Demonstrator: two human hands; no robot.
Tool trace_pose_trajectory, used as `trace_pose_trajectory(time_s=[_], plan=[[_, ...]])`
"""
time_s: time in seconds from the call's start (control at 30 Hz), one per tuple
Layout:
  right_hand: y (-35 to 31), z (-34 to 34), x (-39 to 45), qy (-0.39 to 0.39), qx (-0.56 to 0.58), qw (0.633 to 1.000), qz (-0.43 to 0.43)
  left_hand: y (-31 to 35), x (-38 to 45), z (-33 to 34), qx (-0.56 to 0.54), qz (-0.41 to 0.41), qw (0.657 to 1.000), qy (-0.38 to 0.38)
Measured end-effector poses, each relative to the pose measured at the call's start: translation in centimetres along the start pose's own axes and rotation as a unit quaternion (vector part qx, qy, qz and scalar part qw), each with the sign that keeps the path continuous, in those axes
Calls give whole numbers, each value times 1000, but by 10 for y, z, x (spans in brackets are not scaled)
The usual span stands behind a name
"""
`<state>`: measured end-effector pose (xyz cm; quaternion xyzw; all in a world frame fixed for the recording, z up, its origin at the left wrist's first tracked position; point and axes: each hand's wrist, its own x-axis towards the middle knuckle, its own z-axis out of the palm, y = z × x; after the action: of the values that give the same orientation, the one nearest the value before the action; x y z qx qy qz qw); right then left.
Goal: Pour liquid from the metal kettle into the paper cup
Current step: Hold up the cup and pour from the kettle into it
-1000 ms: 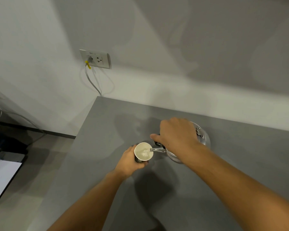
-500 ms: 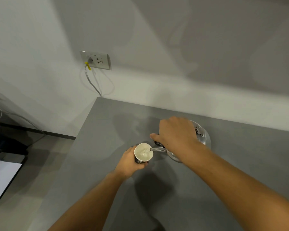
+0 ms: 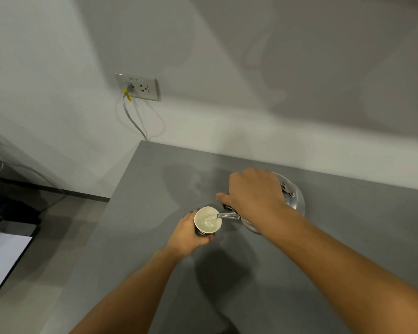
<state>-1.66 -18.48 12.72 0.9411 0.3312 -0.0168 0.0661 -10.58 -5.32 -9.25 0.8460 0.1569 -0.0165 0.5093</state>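
I see a grey surface [image 3: 155, 189] against a white wall, socket [image 3: 138, 87] far left; my left hand [image 3: 186, 233] grips the paper cup [image 3: 206, 224], right hand [image 3: 253, 194] clenches the metal kettle [image 3: 296, 201].

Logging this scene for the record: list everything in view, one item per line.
paper cup: 1, white inside, dark outside, on the table, held
metal kettle: 1, silver, tilted, spout over the cup
table: 1, grey, against the wall
wall socket: 1, pale, on the wall
cable: 1, grey, yellow tag, plugged in
left hand: 1, around the cup
right hand: 1, on the kettle handle
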Motion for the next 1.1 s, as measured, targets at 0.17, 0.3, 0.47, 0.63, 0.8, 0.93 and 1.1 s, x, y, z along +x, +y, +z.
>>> trace_pose_trajectory(time_s=[0.17,0.3,0.47,0.63,0.8,0.93,1.1], plan=[[-2,0,0,3,-9,1000,1,0,0,1,-5,-4,1000,-2],[-3,-1,0,0,-22,1000,2,-1,0,2,-4,-5,1000,1],[-4,-3,1,-8,-35,999,7,-1,1,2,-3,-2,1000,-3],[-5,-3,2,-13,-39,999,10,-2,1,3,-4,-2,1000,0],[-7,-3,1,-11,-40,999,12,-2,2,3,-8,-2,1000,2],[-8,-3,0,-10,-43,999,9,-3,1,3,-12,-2,1000,4],[-9,-3,2,-9,-41,999,5,-3,1,4,-17,2,1000,2]])
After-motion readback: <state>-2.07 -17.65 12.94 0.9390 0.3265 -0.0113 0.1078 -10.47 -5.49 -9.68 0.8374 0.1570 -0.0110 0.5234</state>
